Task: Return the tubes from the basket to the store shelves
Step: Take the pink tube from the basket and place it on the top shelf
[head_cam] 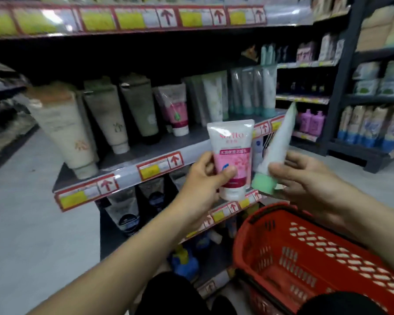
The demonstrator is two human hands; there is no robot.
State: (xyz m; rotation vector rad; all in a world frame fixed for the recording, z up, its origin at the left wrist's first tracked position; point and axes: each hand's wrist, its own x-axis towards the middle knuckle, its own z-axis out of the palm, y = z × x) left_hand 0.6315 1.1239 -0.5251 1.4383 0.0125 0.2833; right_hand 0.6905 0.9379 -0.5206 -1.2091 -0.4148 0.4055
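- Left hand point(205, 178), reaching in from the near left, is wrapped round the lower half of a pink tube point(231, 153), thumb across its front, cap down, just in front of the shelf point(146, 153) edge.
- This tube is judged light and soft, with a glossy skin that may slip; it is best gripped low, by the stiffer cap end.
- A matching tube point(175, 108) is seen standing on the shelf, further left and farther off.
- A white tube point(280, 142) with a green cap is held tilted, pinched just above the cap by the right hand point(305, 178).
- A red basket point(259, 223) is seen below, near right.
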